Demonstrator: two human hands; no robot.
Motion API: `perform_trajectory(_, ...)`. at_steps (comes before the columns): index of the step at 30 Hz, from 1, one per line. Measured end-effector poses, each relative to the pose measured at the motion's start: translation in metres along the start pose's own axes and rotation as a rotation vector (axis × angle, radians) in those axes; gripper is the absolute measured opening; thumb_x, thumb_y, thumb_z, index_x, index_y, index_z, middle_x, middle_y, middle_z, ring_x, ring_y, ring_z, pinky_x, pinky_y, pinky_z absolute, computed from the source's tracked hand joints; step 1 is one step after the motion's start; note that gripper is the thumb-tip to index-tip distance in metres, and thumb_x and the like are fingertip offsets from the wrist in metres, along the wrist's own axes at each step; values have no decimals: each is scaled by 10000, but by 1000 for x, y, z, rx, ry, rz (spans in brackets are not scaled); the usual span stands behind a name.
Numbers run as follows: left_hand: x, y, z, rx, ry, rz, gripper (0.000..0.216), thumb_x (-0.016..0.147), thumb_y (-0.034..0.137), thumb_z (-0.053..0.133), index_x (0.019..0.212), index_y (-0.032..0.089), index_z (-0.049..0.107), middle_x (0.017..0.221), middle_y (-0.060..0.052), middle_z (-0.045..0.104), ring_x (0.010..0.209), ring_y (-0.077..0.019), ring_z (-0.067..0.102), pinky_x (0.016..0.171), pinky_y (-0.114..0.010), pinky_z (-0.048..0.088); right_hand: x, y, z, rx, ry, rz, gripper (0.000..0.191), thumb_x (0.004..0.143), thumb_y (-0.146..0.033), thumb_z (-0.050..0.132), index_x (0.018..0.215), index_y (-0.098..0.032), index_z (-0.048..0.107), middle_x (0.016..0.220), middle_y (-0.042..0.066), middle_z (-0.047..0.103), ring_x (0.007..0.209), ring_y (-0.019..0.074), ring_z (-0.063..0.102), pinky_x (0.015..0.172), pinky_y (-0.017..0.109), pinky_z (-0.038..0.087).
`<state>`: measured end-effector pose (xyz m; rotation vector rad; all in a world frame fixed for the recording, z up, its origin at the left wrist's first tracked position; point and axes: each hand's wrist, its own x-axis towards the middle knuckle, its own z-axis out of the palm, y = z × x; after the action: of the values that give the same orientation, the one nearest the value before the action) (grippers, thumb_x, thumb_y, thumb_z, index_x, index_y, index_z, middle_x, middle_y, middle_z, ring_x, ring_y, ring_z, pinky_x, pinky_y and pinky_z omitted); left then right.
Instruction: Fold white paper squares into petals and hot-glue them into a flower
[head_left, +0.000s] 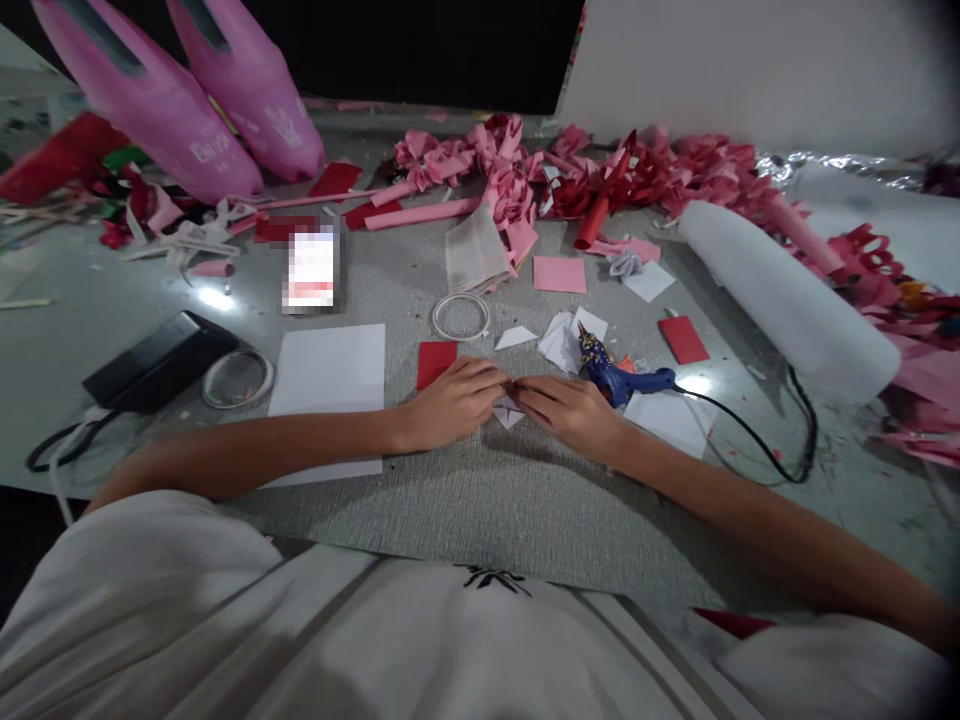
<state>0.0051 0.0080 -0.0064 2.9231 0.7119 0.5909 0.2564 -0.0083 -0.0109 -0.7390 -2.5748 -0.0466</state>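
Observation:
My left hand (454,400) and my right hand (568,410) meet at the middle of the grey mat (480,500). Both have their fingers curled and pinched on a small folded white paper piece (508,412) lying between them. A red paper rectangle (436,362) lies just beyond my left hand. A blue glue gun (619,378) rests right behind my right hand, its black cord (757,440) running off to the right. A large white sheet (330,385) sits under my left forearm.
White paper scraps (570,335), a wire ring (460,315) and red card (683,339) lie beyond the hands. A white foam roll (787,295) lies at right. Pink and red paper strips (600,170) pile along the back. A black box (157,362) and tape roll (237,378) sit left.

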Motion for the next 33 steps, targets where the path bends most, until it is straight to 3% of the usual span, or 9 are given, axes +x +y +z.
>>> perform_trajectory(5, 2, 1, -3, 65, -67, 43, 207, 1003, 104, 526, 1143, 99, 679, 1242, -145, 705, 1184, -296, 607, 1014, -476, 507, -1, -3, -4, -144, 6, -136, 258, 1005, -63, 511, 1216, -90, 657, 1028, 121, 778, 794, 191, 719, 681, 312, 572)
perform_trajectory(9, 1, 1, -2, 81, -68, 33, 220, 1005, 121, 530, 1174, 114, 671, 1244, -142, 702, 1180, -294, 606, 996, -466, 506, -4, -3, -5, -170, 49, -136, 248, 1007, -82, 517, 1222, -112, 638, 817, 53, 745, 651, 159, 649, 587, 302, 502)
perform_trajectory(13, 2, 1, -2, 68, -53, -17, 181, 1013, 139, 512, 1086, 116, 677, 1139, -132, 710, 1115, -278, 629, 968, -440, 518, -4, -3, -5, -149, 118, -115, 250, 991, -96, 556, 1225, -126, 638, 692, 5, 676, 609, 152, 621, 570, 305, 460)
perform_trajectory(18, 2, 0, -2, 7, 28, -110, 150, 1019, 212, 535, 1060, 131, 654, 1051, -114, 687, 1030, -259, 630, 949, -432, 529, 2, -4, -3, -99, 100, 39, 139, 997, -244, 603, 1064, -150, 681, 722, 19, 684, 621, 147, 620, 594, 300, 451)
perform_trajectory(22, 1, -1, -1, 0, 67, -157, 212, 1009, 271, 566, 1127, 114, 642, 1051, -125, 654, 1020, -264, 608, 958, -432, 531, 5, -3, -1, -44, 39, 103, 233, 1002, -381, 619, 964, -160, 680, 740, 26, 667, 633, 145, 613, 597, 288, 453)
perform_trajectory(27, 2, -4, -3, -72, 54, -190, 198, 1033, 274, 520, 1030, 135, 661, 1005, -101, 633, 1004, -252, 571, 966, -425, 523, 4, -4, 1, 8, 7, 236, 172, 1027, -284, 561, 1083, -161, 667, 857, 43, 706, 700, 147, 648, 630, 272, 486)
perform_trajectory(33, 3, -7, -1, -119, 86, -288, 180, 1029, 265, 536, 1113, 150, 647, 1113, -109, 629, 1112, -272, 550, 1039, -466, 486, 7, -7, -4, -11, -18, 349, 220, 1018, -314, 568, 1150, -174, 675, 1036, 91, 695, 841, 181, 684, 645, 273, 521)
